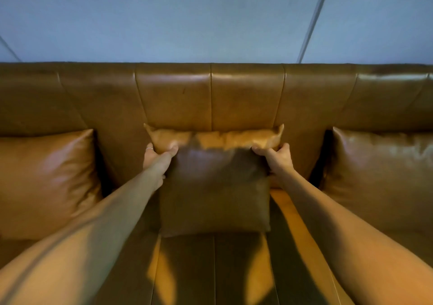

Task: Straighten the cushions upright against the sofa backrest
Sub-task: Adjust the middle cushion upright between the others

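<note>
A tan leather middle cushion [215, 187] stands upright on the seat, its top edge touching the sofa backrest [210, 98]. My left hand [157, 156] grips its upper left corner, thumb on the front face. At the upper right corner my right hand [277, 158] holds it the same way. A second cushion [44, 180] leans against the backrest at the left. The third cushion [379, 176] stands against the backrest at the right. Both arms stretch forward over the seat and shade the middle cushion's front.
The leather seat [210, 269] runs below the cushions with seams down its middle. A pale blue wall [210, 19] rises behind the backrest's top edge. Dark gaps separate the middle cushion from its neighbours.
</note>
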A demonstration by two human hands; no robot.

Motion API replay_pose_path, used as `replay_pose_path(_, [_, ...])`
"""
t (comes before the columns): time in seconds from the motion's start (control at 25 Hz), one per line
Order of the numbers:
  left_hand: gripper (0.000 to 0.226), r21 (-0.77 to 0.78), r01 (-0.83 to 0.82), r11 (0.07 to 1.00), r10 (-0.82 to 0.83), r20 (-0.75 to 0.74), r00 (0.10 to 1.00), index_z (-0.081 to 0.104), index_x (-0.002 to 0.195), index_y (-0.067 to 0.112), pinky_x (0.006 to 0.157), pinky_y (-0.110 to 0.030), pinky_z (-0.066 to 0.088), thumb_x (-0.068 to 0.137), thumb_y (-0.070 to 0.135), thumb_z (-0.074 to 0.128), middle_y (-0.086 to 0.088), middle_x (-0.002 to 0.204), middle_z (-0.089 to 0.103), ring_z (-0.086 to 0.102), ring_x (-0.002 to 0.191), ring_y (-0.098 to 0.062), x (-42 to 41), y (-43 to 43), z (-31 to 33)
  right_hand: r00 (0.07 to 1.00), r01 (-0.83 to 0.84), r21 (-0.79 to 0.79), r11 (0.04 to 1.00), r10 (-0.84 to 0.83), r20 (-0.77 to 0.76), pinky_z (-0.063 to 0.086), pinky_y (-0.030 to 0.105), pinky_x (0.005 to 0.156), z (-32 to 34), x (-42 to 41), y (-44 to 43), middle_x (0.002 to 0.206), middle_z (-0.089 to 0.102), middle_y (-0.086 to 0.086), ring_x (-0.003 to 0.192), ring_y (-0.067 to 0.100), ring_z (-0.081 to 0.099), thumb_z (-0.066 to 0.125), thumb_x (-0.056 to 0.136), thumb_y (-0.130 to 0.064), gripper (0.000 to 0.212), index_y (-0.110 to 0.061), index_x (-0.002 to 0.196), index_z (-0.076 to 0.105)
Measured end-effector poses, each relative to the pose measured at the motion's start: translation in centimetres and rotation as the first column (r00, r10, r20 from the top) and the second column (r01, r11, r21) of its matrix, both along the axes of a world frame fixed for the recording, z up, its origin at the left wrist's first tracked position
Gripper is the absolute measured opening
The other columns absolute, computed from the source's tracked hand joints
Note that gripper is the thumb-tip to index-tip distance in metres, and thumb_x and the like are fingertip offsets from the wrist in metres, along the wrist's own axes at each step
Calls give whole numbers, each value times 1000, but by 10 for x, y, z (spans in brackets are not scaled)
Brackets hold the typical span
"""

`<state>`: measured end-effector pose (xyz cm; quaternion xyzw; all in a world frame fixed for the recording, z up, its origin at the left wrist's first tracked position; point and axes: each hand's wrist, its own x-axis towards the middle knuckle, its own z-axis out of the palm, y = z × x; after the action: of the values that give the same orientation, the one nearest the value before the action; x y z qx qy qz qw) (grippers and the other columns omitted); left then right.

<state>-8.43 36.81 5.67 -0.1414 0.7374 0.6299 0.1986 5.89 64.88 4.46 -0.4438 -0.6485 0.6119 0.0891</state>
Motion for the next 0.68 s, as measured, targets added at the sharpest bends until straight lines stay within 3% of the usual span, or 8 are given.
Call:
replay_pose_path(0.24, [90, -127, 173, 977, -171, 24, 985, 20, 155, 27, 105, -62, 37, 84, 33, 76, -6, 154, 38, 39, 137, -34, -5, -16, 11, 977, -110, -2, 994, 109, 185, 45, 56, 107, 14, -6, 6, 151, 42, 16, 134, 40, 48, 81, 78, -47, 103, -18, 154, 17])
replay_pose_path(0.36, [83, -158, 164, 974, -164, 12, 986, 22, 155, 28, 105, -58, 37, 88, 34, 72, -6, 155, 37, 38, 137, -33, 0, -21, 27, 960, -151, 200, 968, 95, 263, 45, 56, 107, 26, -2, -7, 154, 39, 16, 135, 42, 46, 77, 80, -49, 101, -21, 155, 16])
replay_pose_path(0.44, [77, -164, 155, 974, -160, -18, 987, 26, 154, 29, 105, -56, 38, 90, 33, 69, -5, 154, 38, 38, 137, -32, 9, -24, 40, 934, -257, 465, 847, 95, 344, 36, 60, 112, 36, 4, -22, 158, 32, 16, 141, 43, 37, 74, 83, -46, 100, -24, 158, 11])
replay_pose_path(0.52, [72, -169, 150, 974, -159, -42, 986, 31, 151, 29, 105, -54, 39, 90, 32, 69, -6, 152, 40, 39, 136, -31, 20, -28, 52, 906, -392, 648, 653, 151, 396, 28, 61, 114, 47, 8, -41, 162, 27, 17, 146, 43, 29, 67, 89, -42, 91, -22, 158, 11])
replay_pose_path(0.6, [68, -184, 127, 975, -141, -63, 988, 35, 149, 28, 104, -51, 39, 90, 31, 69, -7, 151, 40, 41, 135, -31, 32, -39, 64, 862, -505, 669, 545, 272, 429, 27, 61, 113, 61, 8, -65, 159, 32, 18, 145, 44, 29, 62, 94, -42, 81, -19, 157, 18])
replay_pose_path(0.68, [63, -195, 102, 975, -117, -64, 991, 39, 146, 25, 105, -49, 39, 91, 31, 68, -7, 149, 42, 42, 134, -30, 39, -54, 73, 817, -577, 625, 526, 375, 439, 29, 60, 113, 72, 3, -92, 153, 38, 17, 142, 44, 35, 61, 95, -45, 76, -18, 155, 23])
